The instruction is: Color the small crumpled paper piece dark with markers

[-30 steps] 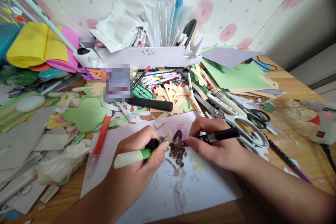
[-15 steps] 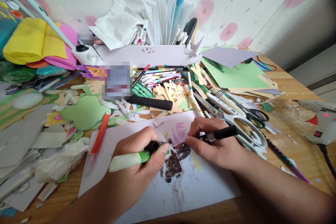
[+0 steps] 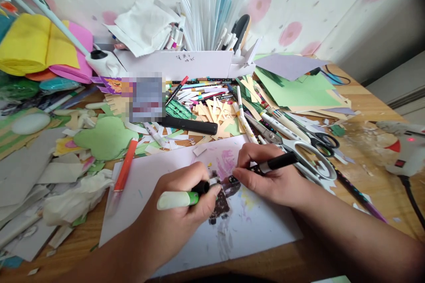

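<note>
Left hand (image 3: 184, 215) has shifted toward right hand (image 3: 275, 186); left curled round green-white marker (image 3: 174, 200), right pinching black marker (image 3: 283, 162) by brown piece (image 3: 222, 203).

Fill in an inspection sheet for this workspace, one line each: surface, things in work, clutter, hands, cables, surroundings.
Surface: wooden table, bare in patches; stained white sheet under the hands.
Things in work: dark brown piece between the hands.
Clutter: paper scraps, pens and scissors beyond the sheet.
Hands: left hand grips green-and-white pen and small black part, perhaps a cap; right hand grips black marker.
Cables: black cord from glue gun; thin dark loop at back right, perhaps a cable.
Surroundings: pink-flowered backdrop.
</note>
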